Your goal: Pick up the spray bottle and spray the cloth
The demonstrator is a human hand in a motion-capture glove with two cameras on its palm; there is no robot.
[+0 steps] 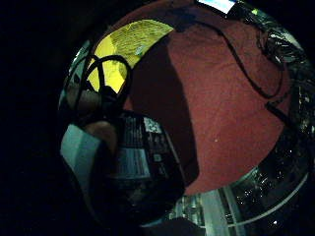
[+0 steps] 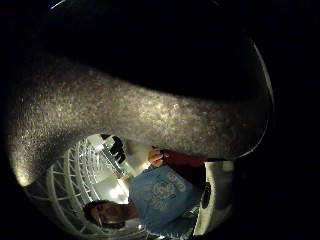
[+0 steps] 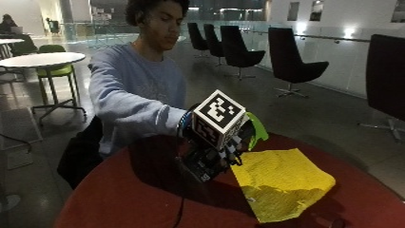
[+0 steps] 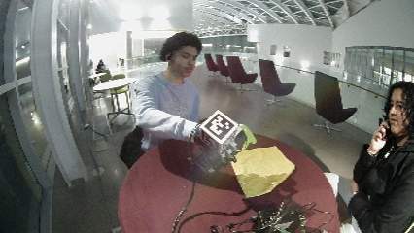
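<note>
In the outside view my gloved right hand (image 3: 214, 154) is raised just above the red round table (image 3: 126, 199), fingers curled round a dark spray bottle. Only the bottle's green head (image 3: 257, 131) sticks out past the hand, pointing over the yellow cloth (image 3: 282, 183). The cloth lies flat and slightly crumpled on the table beside the hand. In the little finger side palm view the spray bottle's dark labelled body (image 1: 145, 162) sits close against the palm, with the yellow cloth (image 1: 125, 44) beyond it. The wide outside view shows the same hand (image 4: 216, 145) and cloth (image 4: 261, 167).
A tangle of cables and small electronics (image 4: 271, 221) lies at the table's near edge, and one cable (image 4: 187, 194) runs from the hand across the red top. The bare left hand is out of sight. Black chairs (image 3: 288, 61) stand well behind.
</note>
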